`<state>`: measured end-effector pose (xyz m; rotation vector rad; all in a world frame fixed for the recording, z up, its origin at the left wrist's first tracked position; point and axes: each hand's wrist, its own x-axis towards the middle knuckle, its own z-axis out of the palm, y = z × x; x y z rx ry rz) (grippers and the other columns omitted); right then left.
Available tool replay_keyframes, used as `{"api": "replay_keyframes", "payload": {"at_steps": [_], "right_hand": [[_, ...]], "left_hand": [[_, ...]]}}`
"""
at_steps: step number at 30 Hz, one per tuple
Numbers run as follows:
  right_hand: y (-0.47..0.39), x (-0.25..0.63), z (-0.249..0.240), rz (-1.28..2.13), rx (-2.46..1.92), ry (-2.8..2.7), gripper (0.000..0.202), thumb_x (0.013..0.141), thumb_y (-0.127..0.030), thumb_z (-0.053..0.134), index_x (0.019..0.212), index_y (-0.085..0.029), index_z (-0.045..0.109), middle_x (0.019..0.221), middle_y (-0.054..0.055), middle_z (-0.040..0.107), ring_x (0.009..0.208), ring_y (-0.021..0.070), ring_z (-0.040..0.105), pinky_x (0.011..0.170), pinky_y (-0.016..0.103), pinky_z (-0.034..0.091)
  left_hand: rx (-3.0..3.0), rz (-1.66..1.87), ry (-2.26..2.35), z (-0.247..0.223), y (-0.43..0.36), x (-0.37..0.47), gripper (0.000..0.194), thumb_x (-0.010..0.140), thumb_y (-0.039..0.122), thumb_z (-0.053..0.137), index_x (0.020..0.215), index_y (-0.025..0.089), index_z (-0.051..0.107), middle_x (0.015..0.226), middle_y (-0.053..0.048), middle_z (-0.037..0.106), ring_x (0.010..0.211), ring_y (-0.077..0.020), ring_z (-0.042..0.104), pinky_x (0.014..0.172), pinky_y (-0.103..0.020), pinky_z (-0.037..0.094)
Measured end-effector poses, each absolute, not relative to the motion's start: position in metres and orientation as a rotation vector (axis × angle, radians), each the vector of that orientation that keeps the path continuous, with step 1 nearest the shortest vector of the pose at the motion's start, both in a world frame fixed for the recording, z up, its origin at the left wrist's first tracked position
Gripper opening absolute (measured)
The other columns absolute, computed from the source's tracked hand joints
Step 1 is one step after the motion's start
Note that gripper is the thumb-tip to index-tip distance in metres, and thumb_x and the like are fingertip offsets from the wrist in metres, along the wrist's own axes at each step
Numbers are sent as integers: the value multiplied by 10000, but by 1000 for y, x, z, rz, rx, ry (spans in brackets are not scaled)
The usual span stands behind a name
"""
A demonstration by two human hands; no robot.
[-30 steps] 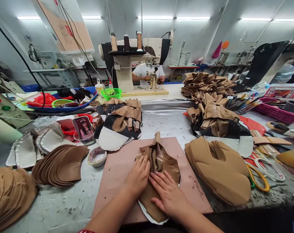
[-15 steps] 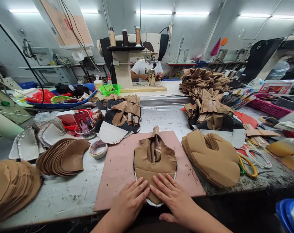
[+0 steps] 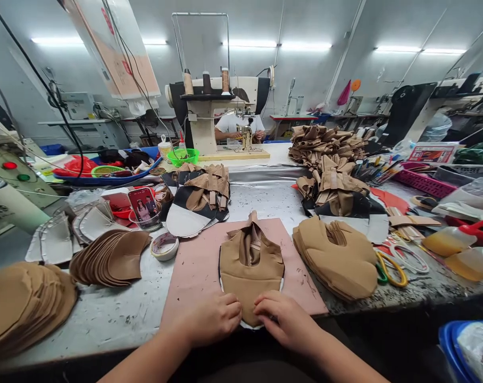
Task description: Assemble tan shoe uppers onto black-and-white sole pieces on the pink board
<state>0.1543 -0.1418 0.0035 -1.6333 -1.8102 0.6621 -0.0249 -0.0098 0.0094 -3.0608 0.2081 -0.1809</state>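
A brown shoe upper (image 3: 250, 279) with a U-shaped opening lies on a pink board (image 3: 301, 282), its narrow end towards me. White and black lining edges peek out along its sides. My left hand (image 3: 215, 318) has its fingers curled closed at the lower left edge of the upper. Opposite it, my right hand (image 3: 283, 316) pinches the lower right edge between thumb and fingers. The exact contact under the left fingers is hidden. Right of the board sits a stack of similar brown pieces (image 3: 337, 260).
On the left are brown curved pieces (image 3: 109, 258), a round stack (image 3: 26, 303), a tape roll (image 3: 164, 247) and a propped phone (image 3: 144, 207). Scissors (image 3: 393, 268) and glue bottles (image 3: 449, 240) lie right. A sewing machine (image 3: 203, 125) stands ahead, a person (image 3: 227, 125) behind it.
Both hands went from lying flat with fingers stretched on the upper to curled fingers at its lower edges. The hands moved apart slightly. The camera view shifted a little.
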Motion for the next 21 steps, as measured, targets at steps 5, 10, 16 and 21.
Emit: {"api": "replay_keyframes", "payload": {"at_steps": [5, 10, 16, 21], "right_hand": [[-130, 142, -2, 725, -1626, -1786, 157, 741, -79, 499, 751, -193, 606, 795, 18, 635, 776, 146, 577, 708, 238, 440], [-127, 135, -9, 736, -1672, -1730, 126, 717, -78, 512, 686, -186, 568, 761, 10, 610, 757, 148, 561, 673, 237, 414], [-130, 129, -8, 702, -1756, -1720, 75, 693, -119, 547, 711, -191, 551, 793, 22, 601, 767, 165, 555, 677, 256, 415], [-127, 121, -8, 571, -1893, -1745, 60, 672, -157, 548, 709, -193, 519, 779, 34, 582, 719, 180, 541, 638, 279, 406]], "left_hand": [[-3017, -137, 357, 12, -10, -23, 149, 868, 147, 502, 742, 176, 576, 714, -11, 571, 664, -144, 504, 516, -291, 355], [-2970, -94, 338, 15, -13, -24, 130, 841, 155, 530, 718, 173, 567, 691, -8, 557, 633, -147, 496, 477, -307, 347], [-3006, -153, 283, 15, -17, -18, 108, 824, 177, 540, 716, 180, 547, 671, -7, 575, 607, -152, 514, 469, -297, 352], [-3115, -177, -11, 4, -13, -12, 99, 751, 222, 566, 671, 189, 517, 648, -8, 583, 567, -144, 523, 476, -268, 356]]}}
